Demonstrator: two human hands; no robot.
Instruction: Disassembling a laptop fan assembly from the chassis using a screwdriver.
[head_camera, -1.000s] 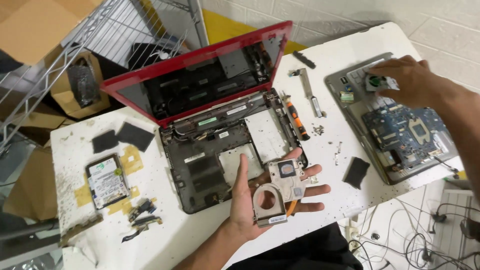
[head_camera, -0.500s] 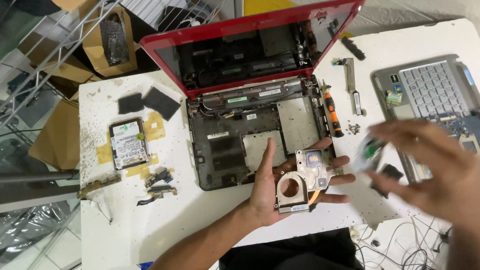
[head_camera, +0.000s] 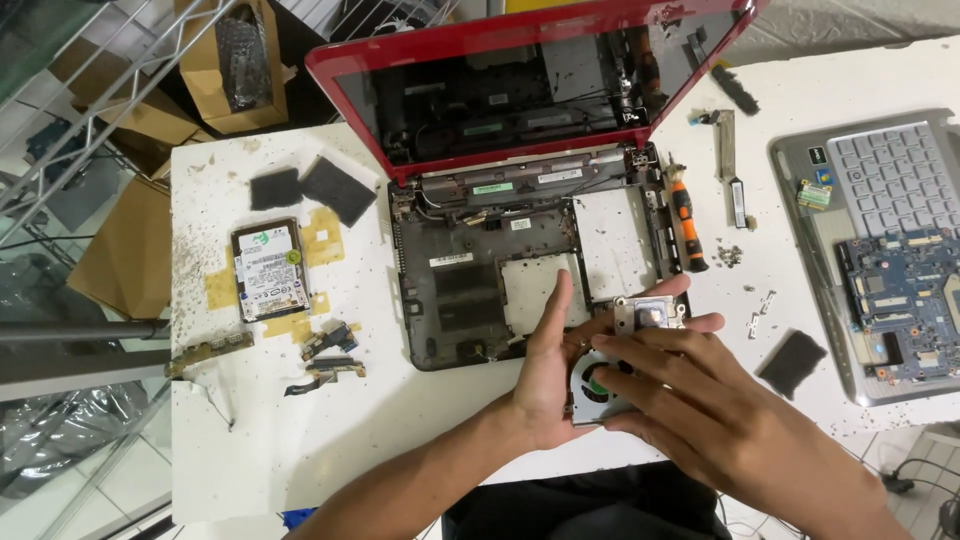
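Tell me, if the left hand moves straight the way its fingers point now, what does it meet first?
The left hand points up and away, toward the gutted laptop base. Its fingertips already lie over the base's near edge, so it would probably meet that bare inner tray first, then the red lid. Height above the base is unclear.
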